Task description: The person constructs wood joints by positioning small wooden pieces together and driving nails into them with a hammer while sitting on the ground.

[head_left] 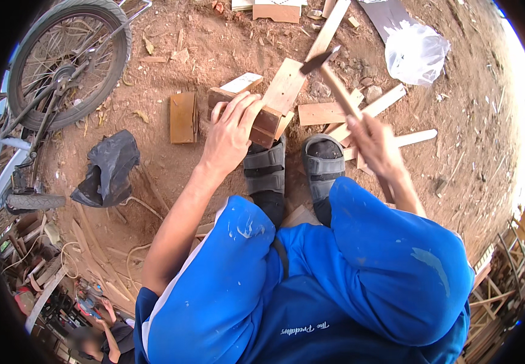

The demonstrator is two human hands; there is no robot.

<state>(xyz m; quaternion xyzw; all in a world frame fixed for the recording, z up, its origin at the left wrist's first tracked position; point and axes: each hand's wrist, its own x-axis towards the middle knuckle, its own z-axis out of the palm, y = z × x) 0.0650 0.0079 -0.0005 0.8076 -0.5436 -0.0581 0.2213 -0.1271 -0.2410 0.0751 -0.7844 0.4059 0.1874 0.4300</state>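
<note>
Brown, square-edged wooden block (265,119) at twelve o'clock; pale flat plank (283,89) just beyond, toward one. Hammer (340,91) at one: dark metal head, wooden handle. Gritty earth (475,115) around. Hands apart: left hand (232,132) clamped over block, fingers curled; right hand (374,145) wrapped round handle.

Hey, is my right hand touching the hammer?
Touching. The head view shows your right hand gripping the hammer by its handle, which shows on both sides.

Bright daylight whitens the rim right of the slightly blurred bare right hand (376,145); the crumpled white plastic bag (417,53) beyond glares. Fisheye distortion warps the grey-tyred spoked bicycle wheel (64,74) left of the bare left hand (229,132).
</note>
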